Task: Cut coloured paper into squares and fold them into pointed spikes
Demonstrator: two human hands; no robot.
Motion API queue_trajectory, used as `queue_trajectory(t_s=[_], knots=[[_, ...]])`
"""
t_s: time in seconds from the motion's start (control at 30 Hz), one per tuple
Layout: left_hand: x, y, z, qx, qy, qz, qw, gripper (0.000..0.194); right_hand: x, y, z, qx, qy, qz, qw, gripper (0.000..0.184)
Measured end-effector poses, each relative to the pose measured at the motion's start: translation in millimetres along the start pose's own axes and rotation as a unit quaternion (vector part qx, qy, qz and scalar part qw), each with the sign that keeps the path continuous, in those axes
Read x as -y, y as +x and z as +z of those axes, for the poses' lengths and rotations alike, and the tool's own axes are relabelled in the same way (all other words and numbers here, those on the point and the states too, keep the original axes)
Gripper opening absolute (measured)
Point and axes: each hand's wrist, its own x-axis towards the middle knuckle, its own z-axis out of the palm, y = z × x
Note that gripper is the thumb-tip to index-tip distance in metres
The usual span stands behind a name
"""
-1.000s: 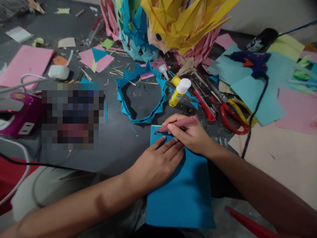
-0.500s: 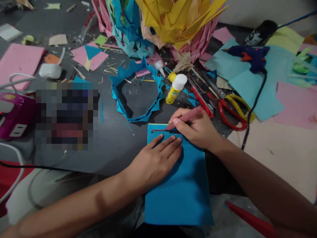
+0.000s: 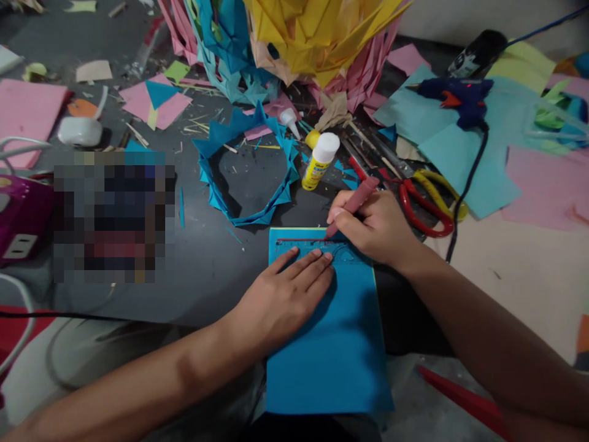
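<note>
On the table's front edge lies a blue sheet of paper [image 3: 326, 344], its lower part extending over my lap. A clear ruler [image 3: 350, 253] rests across its top end. My left hand [image 3: 288, 285] lies flat over the ruler and paper, fingers stretched out. Closed around a reddish-pink marker [image 3: 361, 195], my right hand [image 3: 380, 230] keeps the tip at the ruler's upper edge. A red line runs along that edge, left of the tip. Beyond the paper are a ring of folded blue paper [image 3: 206, 175] and an upright, capped glue stick [image 3: 319, 162].
Scissors [image 3: 426, 212] with red and yellow handles and a glue gun [image 3: 455, 97] with its cord lie to the right. Large folded-paper pieces [image 3: 317, 43] stand at the back. A purple power adapter [image 3: 27, 215] and a pixelated area are at left.
My right hand has moved the marker rightward along the ruler, and the red line is longer. My left hand stays on the ruler. The whole view has shifted slightly.
</note>
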Motion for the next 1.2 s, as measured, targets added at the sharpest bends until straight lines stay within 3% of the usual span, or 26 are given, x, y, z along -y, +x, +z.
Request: queue_trajectory(t_s=[0.7,0.93,1.2], knots=[[0.2,-1.3,0.4,0.005,0.0,0.002,1.0,0.037,-3.5,-0.5,1.2,-0.018,0.034,-0.019,0.999,0.02],[0.2,-0.6,-1.0,0.012,-0.004,0.0,1.0,0.037,-5.2,-2.5,-4.4,-0.071,0.054,-0.011,0.996,0.024],[1.1,0.2,-0.5,0.002,-0.003,0.003,1.0,0.038,-4.5,-2.9,-0.6,-0.052,0.059,-0.018,0.997,0.022]])
